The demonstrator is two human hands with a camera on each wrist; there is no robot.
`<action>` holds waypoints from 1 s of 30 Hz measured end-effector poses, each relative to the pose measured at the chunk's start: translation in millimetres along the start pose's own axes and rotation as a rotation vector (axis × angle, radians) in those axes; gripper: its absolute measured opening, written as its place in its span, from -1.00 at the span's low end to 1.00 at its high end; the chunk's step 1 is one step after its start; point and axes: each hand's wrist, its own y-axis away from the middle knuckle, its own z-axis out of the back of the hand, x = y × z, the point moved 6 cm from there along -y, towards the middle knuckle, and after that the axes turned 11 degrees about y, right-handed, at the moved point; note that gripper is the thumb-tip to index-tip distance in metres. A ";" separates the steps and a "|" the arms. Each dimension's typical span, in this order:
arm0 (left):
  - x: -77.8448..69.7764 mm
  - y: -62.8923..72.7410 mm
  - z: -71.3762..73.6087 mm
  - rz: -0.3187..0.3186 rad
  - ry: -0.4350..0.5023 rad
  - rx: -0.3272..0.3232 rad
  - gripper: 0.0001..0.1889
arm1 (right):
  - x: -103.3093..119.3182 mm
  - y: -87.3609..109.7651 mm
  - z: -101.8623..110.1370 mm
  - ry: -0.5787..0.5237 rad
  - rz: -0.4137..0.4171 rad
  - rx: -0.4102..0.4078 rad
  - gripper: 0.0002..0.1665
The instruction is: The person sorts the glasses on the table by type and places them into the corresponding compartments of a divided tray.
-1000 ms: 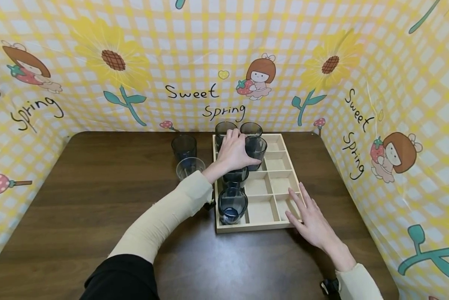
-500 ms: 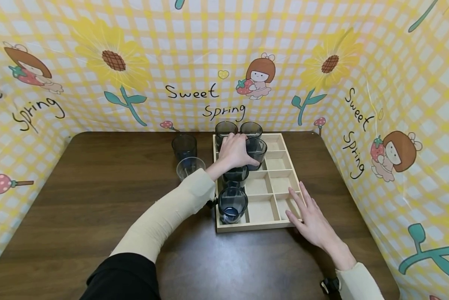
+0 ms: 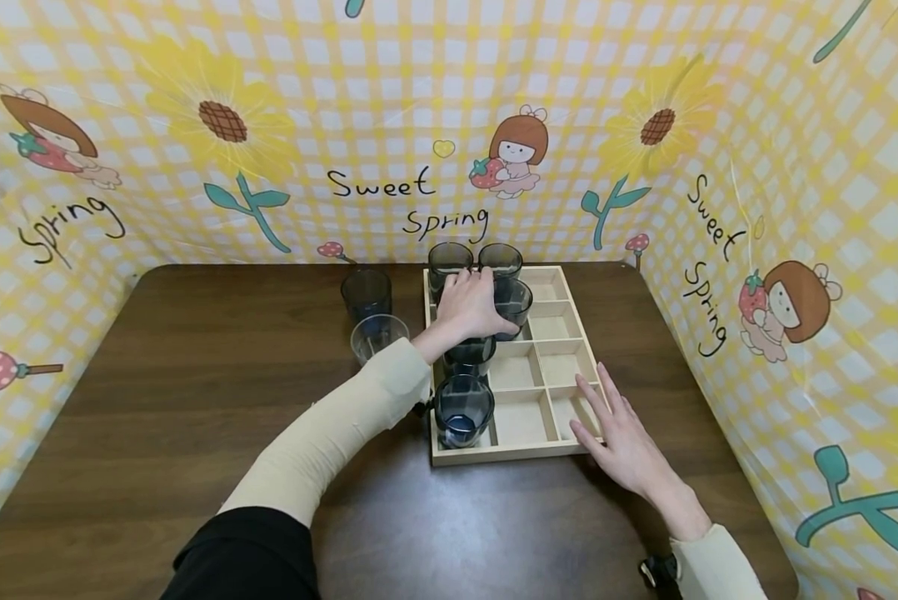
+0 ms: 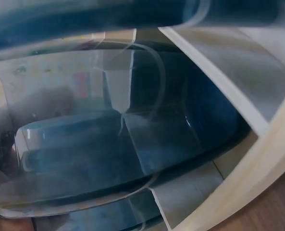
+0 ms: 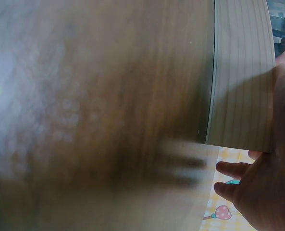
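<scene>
On the left of the table (image 3: 194,392), a dark glass (image 3: 366,293) and a clear glass (image 3: 377,333) are standing just beside the box (image 3: 516,455), probably kept within easy reach.

Inside the box, the front glass (image 3: 464,412) and the one behind it (image 3: 470,354) are sitting in the left column; dividers (image 3: 520,389) are separating the compartments, presumably to stop knocking. The left hand (image 3: 467,304) is arching over the second row from the back, its thumb against the middle-column glass (image 3: 512,304); whether it is pinching that one or another hidden beneath, I cannot tell. Behind it, the back-left glass (image 3: 449,262) and back-middle glass (image 3: 500,260) are filling two far compartments.

At the near right corner, the right hand (image 3: 632,442) is resting with fingers spread, seemingly steadying the box without gripping any glass.
</scene>
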 end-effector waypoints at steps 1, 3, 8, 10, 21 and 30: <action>-1.0 0.4 0.4 -0.002 -0.004 -0.003 0.10 | -0.1 0.2 0.4 -0.001 -0.002 0.000 -0.13; -3.0 1.4 1.5 -0.005 -0.007 -0.003 0.12 | -0.3 0.7 1.2 -0.005 -0.006 0.000 -0.13; -4.5 3.0 4.0 0.002 -0.028 0.024 0.12 | 0.9 0.9 0.6 -0.011 -0.010 0.002 -0.14; -4.9 4.0 5.6 0.000 -0.042 0.042 0.11 | 1.7 0.4 0.4 -0.013 -0.009 0.004 -0.14; -7.8 13.7 19.2 -0.100 -0.043 0.090 -0.05 | 1.4 -0.5 -2.3 -0.006 -0.014 0.011 -0.13; -5.1 44.1 52.7 -0.188 0.064 0.035 -0.20 | 2.3 0.5 0.5 -0.005 -0.014 0.008 -0.13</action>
